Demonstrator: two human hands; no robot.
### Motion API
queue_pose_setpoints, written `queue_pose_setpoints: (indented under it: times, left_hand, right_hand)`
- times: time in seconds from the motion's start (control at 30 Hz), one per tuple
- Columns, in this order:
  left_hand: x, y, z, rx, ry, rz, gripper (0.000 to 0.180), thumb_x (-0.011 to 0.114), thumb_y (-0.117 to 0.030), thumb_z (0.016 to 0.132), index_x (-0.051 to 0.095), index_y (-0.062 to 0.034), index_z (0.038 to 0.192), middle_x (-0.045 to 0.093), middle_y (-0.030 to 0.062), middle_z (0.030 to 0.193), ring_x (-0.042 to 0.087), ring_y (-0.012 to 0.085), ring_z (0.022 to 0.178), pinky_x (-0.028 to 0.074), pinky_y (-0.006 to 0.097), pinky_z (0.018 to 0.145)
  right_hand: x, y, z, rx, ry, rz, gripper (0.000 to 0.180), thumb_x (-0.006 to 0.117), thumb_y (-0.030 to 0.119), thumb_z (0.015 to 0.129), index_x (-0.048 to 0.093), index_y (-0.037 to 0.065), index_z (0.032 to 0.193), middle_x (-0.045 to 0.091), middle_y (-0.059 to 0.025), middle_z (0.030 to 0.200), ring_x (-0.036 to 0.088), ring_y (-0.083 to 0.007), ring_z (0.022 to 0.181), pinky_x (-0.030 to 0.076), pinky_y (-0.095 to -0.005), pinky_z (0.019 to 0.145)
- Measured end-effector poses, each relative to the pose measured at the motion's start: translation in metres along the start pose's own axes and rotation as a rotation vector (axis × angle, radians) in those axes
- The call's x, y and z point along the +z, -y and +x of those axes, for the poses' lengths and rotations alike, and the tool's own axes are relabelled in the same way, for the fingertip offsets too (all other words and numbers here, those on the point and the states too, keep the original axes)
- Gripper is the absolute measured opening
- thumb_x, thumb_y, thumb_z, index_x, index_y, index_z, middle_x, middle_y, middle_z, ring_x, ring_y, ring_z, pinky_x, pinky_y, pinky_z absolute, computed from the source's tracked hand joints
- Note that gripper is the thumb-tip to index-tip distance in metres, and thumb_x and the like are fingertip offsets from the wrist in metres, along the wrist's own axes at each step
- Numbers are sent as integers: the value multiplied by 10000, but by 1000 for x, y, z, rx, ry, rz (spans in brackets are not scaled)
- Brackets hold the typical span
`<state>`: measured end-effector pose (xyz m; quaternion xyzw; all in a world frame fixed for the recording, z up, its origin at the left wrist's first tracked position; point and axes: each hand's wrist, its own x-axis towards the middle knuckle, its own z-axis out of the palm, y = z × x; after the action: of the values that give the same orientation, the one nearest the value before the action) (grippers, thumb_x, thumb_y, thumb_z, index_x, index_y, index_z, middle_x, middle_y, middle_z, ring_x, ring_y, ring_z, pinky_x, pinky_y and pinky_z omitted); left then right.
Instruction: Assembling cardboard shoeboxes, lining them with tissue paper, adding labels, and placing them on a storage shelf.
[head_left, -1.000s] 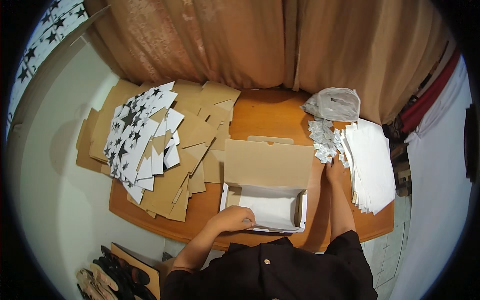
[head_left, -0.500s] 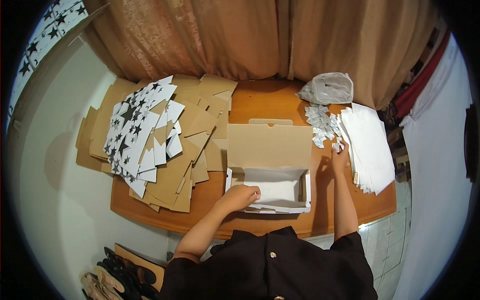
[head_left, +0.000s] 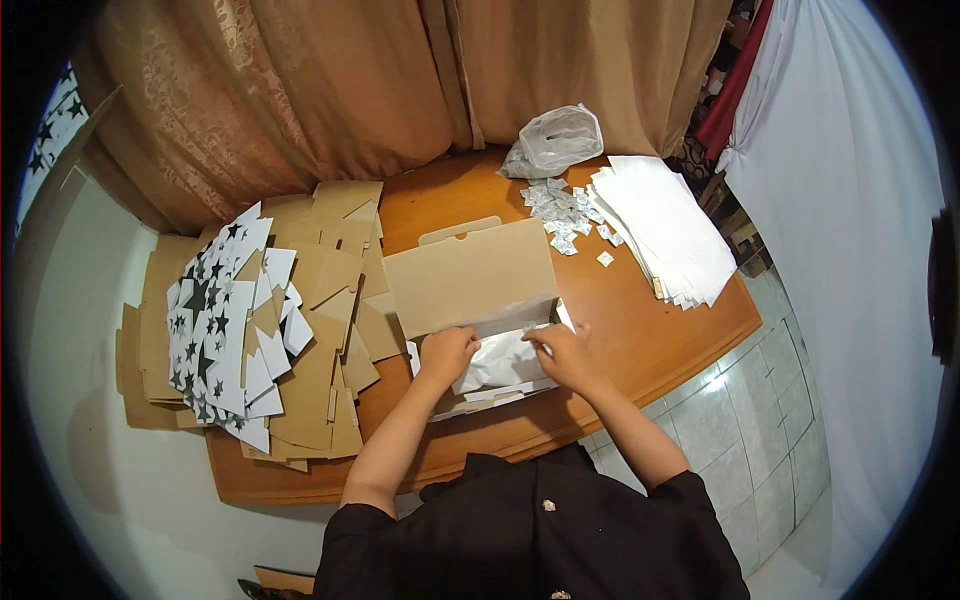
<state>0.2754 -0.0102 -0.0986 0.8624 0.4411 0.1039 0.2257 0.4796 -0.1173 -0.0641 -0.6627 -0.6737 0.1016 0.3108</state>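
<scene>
An opened cardboard box (head_left: 470,282), brown inside and white outside, stands before me with its lid raised at the back. White paper (head_left: 500,366) lines its inside. Over the left end of the box my left hand (head_left: 449,356) is closed, fingertips pinching the paper. My right hand (head_left: 563,358) reaches in over the right end, thumb and fingers pinched together at the paper. Something small and greyish shows by its fingertips, too small to make out. Small silvery sachets (head_left: 560,208) lie heaped behind the box, with one single sachet (head_left: 605,259) apart from them.
Flat box blanks (head_left: 320,290), brown and star-printed white, pile up at the left of the wooden table (head_left: 660,335). A stack of white paper sheets (head_left: 665,225) lies at the right. Behind the sachets sits a clear plastic bag (head_left: 560,140), near the brown curtain (head_left: 300,90).
My right hand has come from the sachets to inside the box. My left hand has moved from the front edge to the box's left end. The view has turned rightward.
</scene>
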Motion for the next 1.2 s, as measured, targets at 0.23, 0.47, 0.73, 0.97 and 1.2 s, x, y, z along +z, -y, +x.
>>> queue_pose_setpoints:
  times: [0.23, 0.47, 0.73, 0.97, 1.2]
  left_hand:
    - [-6, 2, -11, 6, 24, -162, 464, 626, -431, 791, 590, -59, 1066, 637, 157, 972, 609, 275, 937, 469, 375, 789]
    - [-19, 18, -16, -205, 394, -1106, 824, 777, -146, 690, 295, -25, 1347, 522, 189, 1205, 528, 237, 1095, 428, 318, 888]
    - [2, 30, -10, 50, 845, -588, 701, 734, -26, 670, 419, -44, 1296, 559, 81, 1144, 513, 146, 993, 426, 253, 847]
    - [25, 41, -7, 8, 1078, -669, 575, 714, -217, 765, 476, -30, 1254, 584, 66, 1112, 522, 173, 1023, 407, 289, 902]
    - [-63, 11, -12, -12, 306, -565, 579, 698, -355, 755, 506, -55, 1211, 575, 136, 1127, 553, 244, 1022, 420, 345, 898]
  right_hand:
    - [47, -4, 5, 99, 340, -71, 698, 533, 107, 769, 226, 135, 1396, 655, -91, 759, 620, -278, 778, 290, -467, 813]
    - [21, -4, 32, 179, 476, -75, 426, 525, 141, 730, 556, 115, 1155, 668, -101, 821, 624, -274, 820, 302, -430, 812]
    - [1, 5, 24, 22, 523, -156, 244, 549, 152, 737, 647, 120, 957, 665, -111, 800, 624, -272, 817, 291, -409, 820]
    - [2, 7, 21, -3, 495, -200, 208, 559, 144, 739, 649, 111, 924, 661, -114, 783, 625, -275, 790, 294, -419, 804]
    - [36, -4, 39, 65, 572, -214, 217, 577, 178, 756, 637, 123, 957, 667, -100, 826, 626, -266, 818, 289, -436, 811]
